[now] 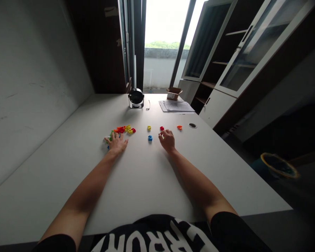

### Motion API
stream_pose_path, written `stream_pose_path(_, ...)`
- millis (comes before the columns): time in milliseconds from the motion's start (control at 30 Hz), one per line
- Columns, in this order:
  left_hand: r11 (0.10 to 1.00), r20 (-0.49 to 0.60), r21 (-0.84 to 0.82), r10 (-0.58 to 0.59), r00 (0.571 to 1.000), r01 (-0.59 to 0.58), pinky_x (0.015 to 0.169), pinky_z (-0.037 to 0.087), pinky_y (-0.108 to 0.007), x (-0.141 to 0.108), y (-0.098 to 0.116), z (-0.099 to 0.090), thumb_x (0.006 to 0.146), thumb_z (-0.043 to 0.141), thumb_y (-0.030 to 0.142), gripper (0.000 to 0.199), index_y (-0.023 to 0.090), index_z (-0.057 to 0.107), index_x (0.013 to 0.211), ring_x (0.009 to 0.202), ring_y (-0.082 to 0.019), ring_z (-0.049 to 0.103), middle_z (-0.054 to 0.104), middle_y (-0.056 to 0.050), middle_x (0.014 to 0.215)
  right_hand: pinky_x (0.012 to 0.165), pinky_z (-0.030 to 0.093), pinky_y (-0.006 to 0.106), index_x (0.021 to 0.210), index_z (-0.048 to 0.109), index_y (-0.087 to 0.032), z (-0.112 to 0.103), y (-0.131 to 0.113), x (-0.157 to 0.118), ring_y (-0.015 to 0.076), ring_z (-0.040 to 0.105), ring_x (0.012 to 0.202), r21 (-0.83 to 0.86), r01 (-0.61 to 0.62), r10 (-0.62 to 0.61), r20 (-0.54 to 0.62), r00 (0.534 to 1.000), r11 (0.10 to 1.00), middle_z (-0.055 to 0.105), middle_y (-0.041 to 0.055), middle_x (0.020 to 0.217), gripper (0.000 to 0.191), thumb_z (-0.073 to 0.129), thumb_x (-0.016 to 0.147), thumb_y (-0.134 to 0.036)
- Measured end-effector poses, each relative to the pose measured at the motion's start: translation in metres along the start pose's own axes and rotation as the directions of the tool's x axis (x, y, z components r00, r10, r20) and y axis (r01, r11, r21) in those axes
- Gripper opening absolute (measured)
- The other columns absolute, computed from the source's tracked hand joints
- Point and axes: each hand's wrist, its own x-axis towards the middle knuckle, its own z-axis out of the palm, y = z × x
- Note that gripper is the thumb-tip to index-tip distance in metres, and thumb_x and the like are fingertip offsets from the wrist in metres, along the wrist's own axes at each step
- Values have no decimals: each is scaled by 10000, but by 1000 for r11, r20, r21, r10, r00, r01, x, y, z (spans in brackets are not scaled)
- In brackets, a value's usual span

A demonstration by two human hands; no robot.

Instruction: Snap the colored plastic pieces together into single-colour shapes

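Observation:
My left hand lies with spread fingers over a pile of small colourful plastic pieces on the white table. Red pieces, yellow pieces and green and blue bits show around its fingers; the rest of the pile is hidden beneath it. My right hand is curled, thumb and fingers drawn together, just in front of a small red piece. Whether anything sits between its fingertips is too small to make out. Left of it, a blue piece and a yellow piece stand apart. An orange piece lies to its right.
Toward the table's far end stand a round black device on a bracket and an open cardboard box. Papers lie before the box. A round cable hole is at right. A bin stands beyond the right edge.

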Motion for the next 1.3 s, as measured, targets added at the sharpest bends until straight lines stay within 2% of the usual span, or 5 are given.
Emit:
stream_pose_path(300,903,-244,-260,282,928,-343,1141,355,-453,13,-10,-8,879,509,237,286,224,714,1077,1247,-280,522,656,-72,1270,821,471,392,769,570,-235,3,-3,-3,251,528,855,25,31,-31,12,999,999,588,61,823,150,578,917,-261)
stream_pose_path(700,989,-181,-112,-115,977,96,1095,33,-820,8,-12,-2,915,524,448,355,242,711,1137,1442,-443,246,547,-162,1450,829,473,387,768,570,-237,2,-6,-3,251,540,873,52,40,-42,34,999,998,607,63,838,156,570,922,-259)
stream_pose_path(1033,984,-156,-179,-16,988,-13,1207,159,-644,10,-10,-8,927,512,457,366,257,680,1183,1405,-351,374,574,-114,1431,797,468,384,776,578,-238,0,-9,-4,250,540,860,71,31,-35,64,997,997,604,64,825,172,546,937,-288)
stream_pose_path(1167,972,-196,-206,-154,968,113,1182,45,-718,12,-14,-4,934,496,415,335,263,682,1168,1429,-377,319,592,-122,1405,802,468,387,776,577,-237,0,-8,-3,250,540,859,72,35,-40,71,997,997,609,65,828,181,539,943,-296)
stream_pose_path(1300,944,-143,-278,-225,964,179,1132,144,-759,16,-19,4,896,554,426,386,266,635,1238,1465,-402,246,525,-141,1477,795,468,385,775,571,-239,0,-9,-3,252,544,859,71,39,-44,72,996,997,613,65,825,177,539,943,-284)
